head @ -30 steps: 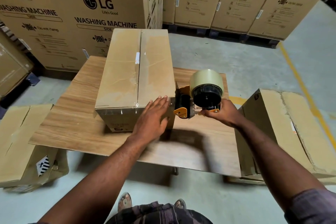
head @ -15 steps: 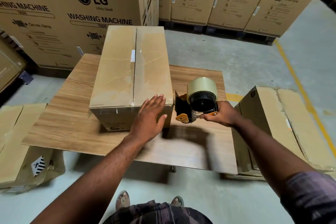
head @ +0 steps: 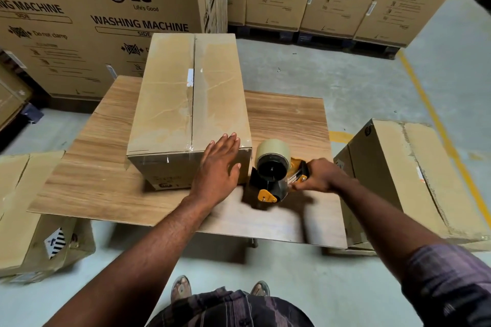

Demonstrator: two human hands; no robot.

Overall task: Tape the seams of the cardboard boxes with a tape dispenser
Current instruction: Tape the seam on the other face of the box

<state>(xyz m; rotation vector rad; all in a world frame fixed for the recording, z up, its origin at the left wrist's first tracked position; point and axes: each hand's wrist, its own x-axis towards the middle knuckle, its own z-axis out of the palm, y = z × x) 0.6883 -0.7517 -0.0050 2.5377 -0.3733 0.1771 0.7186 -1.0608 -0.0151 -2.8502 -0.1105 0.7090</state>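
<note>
A long brown cardboard box (head: 170,103) lies on a wooden table (head: 289,119), its centre seam running away from me under clear tape. My left hand (head: 220,164) lies flat with straight fingers over the box's near right corner, pressing on it. My right hand (head: 321,175) grips the handle of a black and orange tape dispenser (head: 273,175) carrying a pale tape roll. The dispenser is just right of the box's near end, low over the table, its nose pointing down toward me.
More cardboard boxes stand on the floor: one at the left (head: 29,210) and one at the right (head: 414,175) of the table. Large washing machine cartons (head: 101,16) form a wall behind. A yellow floor line (head: 435,119) runs along the right.
The dispenser has tilted and dropped lower toward the table, away from the box's side. My right hand has swung with it. My left hand stays on the box corner.
</note>
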